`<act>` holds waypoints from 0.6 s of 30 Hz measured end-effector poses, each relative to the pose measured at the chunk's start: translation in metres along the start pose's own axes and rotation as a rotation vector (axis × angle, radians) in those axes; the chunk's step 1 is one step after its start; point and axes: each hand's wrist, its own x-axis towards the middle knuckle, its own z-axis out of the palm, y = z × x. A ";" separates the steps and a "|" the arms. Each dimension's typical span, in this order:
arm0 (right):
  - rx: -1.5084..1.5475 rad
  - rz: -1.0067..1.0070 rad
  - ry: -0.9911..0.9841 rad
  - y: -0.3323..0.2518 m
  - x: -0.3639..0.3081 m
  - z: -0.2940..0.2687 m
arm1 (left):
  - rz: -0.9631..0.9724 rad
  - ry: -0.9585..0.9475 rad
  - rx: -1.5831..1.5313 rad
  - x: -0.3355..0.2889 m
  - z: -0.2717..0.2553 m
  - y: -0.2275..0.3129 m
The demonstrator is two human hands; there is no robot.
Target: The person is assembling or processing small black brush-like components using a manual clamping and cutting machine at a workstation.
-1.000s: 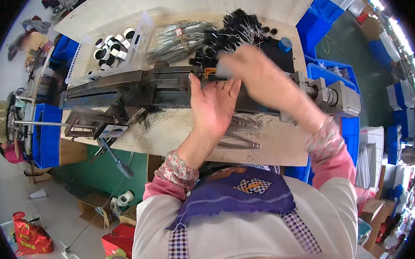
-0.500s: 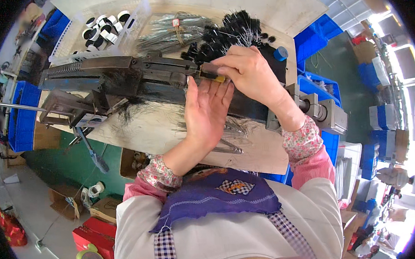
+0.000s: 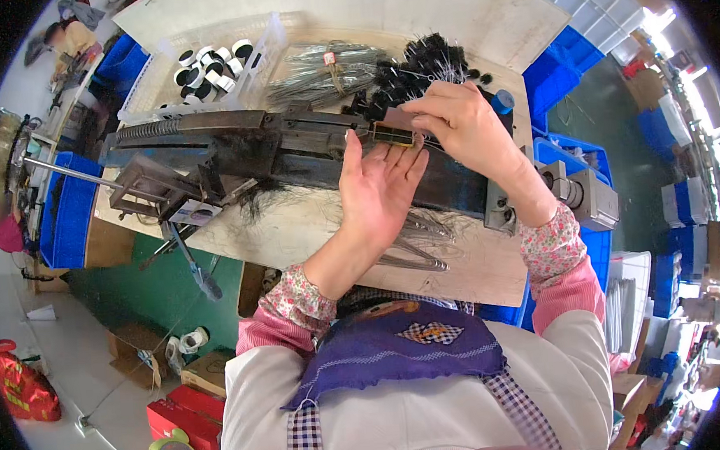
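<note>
- Spanning the workbench (image 3: pixel 319 236) from left to right is a dark metal machine (image 3: pixel 309 137), viewed from where I stand in the room.
- Left hand (image 3: pixel 378 187): palm turned upward, fingers released and extended, gripping nothing. The fingertips lie at the near edge of the yellow-edged piece (image 3: pixel 393 135); the thumb points up beside the machine's sliding section.
- Right hand (image 3: pixel 462 121): thumb and forefinger bent toward each other at the far right of the same piece. The contact area is small and partly covered, so I cannot tell whether they grasp it.
- Yellow-edged piece: located on the machine's centre line, between the two hands.
- Behind the machine, left: a clear plastic basket (image 3: pixel 273 47) containing black-and-white round parts (image 3: pixel 206 73).
- Behind the machine, centre: a bundle of metal wires (image 3: pixel 305 76), with a pile of black brushes (image 3: pixel 404 74) beside it.
- Behind the machine, right: a blue cylinder (image 3: pixel 502 101).
- Near side: looped wires (image 3: pixel 411 259) lying on the workbench; loose black bristles (image 3: pixel 253 200) to their left.
</note>
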 end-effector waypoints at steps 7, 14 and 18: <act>0.132 -0.007 0.104 -0.004 0.012 0.009 | -0.019 -0.144 -0.014 0.002 -0.006 0.005; 0.097 0.007 -0.103 0.010 0.008 0.012 | 0.027 -0.023 -0.011 0.000 -0.004 0.005; 0.096 0.017 -0.072 0.010 0.010 0.007 | -0.012 -0.034 0.012 -0.002 -0.008 0.006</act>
